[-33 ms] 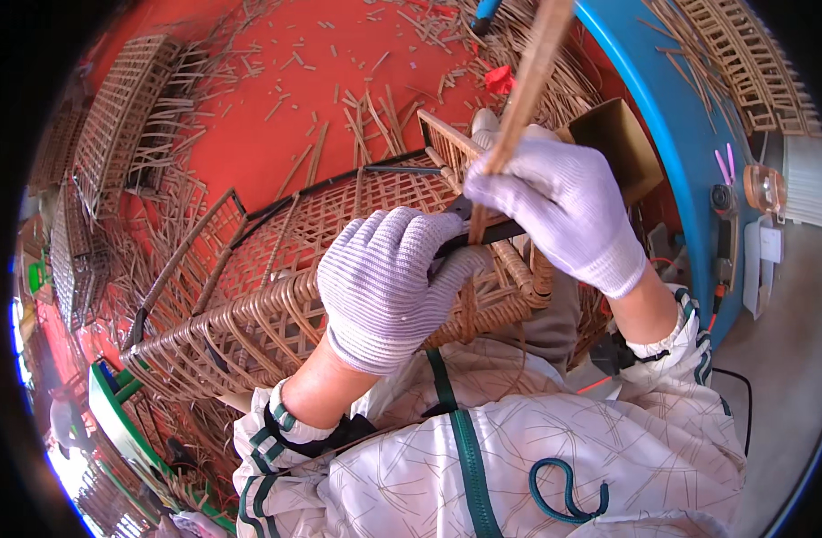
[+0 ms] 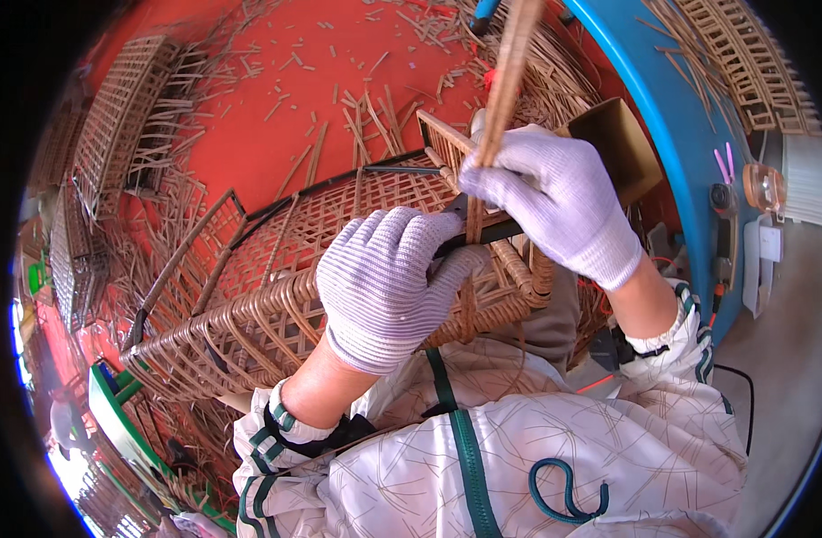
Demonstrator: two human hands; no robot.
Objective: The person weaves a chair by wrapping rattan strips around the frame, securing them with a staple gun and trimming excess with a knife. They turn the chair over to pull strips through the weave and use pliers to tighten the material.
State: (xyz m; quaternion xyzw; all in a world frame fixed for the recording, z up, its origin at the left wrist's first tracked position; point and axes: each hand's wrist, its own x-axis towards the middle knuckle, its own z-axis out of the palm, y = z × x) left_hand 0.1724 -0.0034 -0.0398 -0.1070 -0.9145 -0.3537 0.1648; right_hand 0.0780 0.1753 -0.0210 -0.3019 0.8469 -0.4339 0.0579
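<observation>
Wicker basket frame (image 2: 276, 296) under both gloved hands: left hand (image 2: 384, 287) presses its near rim, fingers curled; right hand (image 2: 554, 202) pinches a rattan strip (image 2: 505, 72) upright.

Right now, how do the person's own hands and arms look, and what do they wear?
Both the left hand and the right hand wear white knitted gloves with ribbed cuffs. The forearms are bare. The sleeves are pushed up: pale fabric printed with thin lines, trimmed with dark green bands at the cuffs.
</observation>
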